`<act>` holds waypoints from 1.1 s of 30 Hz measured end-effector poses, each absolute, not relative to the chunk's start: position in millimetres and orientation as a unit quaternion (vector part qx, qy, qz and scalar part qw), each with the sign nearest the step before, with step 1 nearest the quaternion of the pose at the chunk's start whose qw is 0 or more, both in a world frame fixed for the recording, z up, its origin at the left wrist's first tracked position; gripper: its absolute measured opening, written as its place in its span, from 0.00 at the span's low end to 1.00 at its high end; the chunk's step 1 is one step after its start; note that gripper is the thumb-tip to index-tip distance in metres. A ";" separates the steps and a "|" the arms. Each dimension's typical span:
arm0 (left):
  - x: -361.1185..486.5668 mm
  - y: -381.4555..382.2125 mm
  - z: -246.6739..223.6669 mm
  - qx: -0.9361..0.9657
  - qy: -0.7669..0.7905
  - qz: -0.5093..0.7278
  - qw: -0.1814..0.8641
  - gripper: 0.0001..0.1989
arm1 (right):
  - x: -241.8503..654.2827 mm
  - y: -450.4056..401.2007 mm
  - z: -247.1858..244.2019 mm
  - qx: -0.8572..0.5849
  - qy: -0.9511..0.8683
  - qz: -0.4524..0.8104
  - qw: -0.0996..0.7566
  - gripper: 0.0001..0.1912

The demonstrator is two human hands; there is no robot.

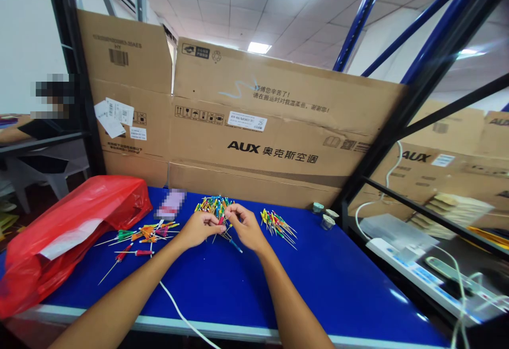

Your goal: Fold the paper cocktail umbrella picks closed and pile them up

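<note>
My left hand (201,229) is closed in a pinch on a small red cocktail umbrella (221,221), folded around its stick. Close beside it, my right hand (249,230) pinches at the same umbrella, its fingertips nearly meeting the left ones. Fingers partly cover the umbrella. Just behind both hands lies a heap of folded cocktail umbrellas (215,202) in mixed colours. A smaller pile of folded ones (275,223) rests to the right. Several partly opened umbrellas, orange, green and pink (150,232), lie left of my left hand, with two red ones (124,253) nearer me.
A red plastic bag (75,232) covers the left of the blue table (222,296). Three small cups (328,220) stand at the back right. A white cable (178,309) runs over the front edge. Cardboard (258,126) walls the back; a power strip (421,280) lies right. Someone sits far left.
</note>
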State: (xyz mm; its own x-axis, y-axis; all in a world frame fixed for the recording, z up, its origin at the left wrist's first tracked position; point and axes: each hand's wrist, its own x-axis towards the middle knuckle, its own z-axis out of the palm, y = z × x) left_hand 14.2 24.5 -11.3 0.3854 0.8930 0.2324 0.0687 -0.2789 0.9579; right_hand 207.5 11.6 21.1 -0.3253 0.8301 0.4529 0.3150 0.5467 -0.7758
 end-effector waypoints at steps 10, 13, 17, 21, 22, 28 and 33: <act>15.0 23.1 -11.5 0.691 0.354 0.422 0.469 0.18 | 208.0 13.2 20.0 -0.390 -0.755 0.267 0.454 0.16; 14.6 21.9 -10.4 0.691 0.351 0.426 0.466 0.18 | 207.9 12.7 19.7 -0.389 -0.760 0.265 0.448 0.15; 14.5 22.5 -11.2 0.692 0.347 0.428 0.467 0.17 | 209.5 11.7 20.5 -0.384 -0.766 0.266 0.441 0.15; 14.6 23.8 -11.7 0.681 0.350 0.420 0.488 0.17 | 211.0 12.0 19.9 -0.384 -0.769 0.261 0.440 0.15; 14.5 23.8 -11.3 0.680 0.350 0.420 0.489 0.17 | 211.3 12.3 19.3 -0.382 -0.769 0.262 0.441 0.15; 13.1 22.4 -8.5 0.690 0.345 0.429 0.469 0.16 | 212.1 14.8 17.5 -0.370 -0.757 0.282 0.458 0.14; 13.0 24.3 -11.7 0.695 0.339 0.439 0.458 0.16 | 209.8 16.2 15.9 -0.367 -0.748 0.301 0.464 0.14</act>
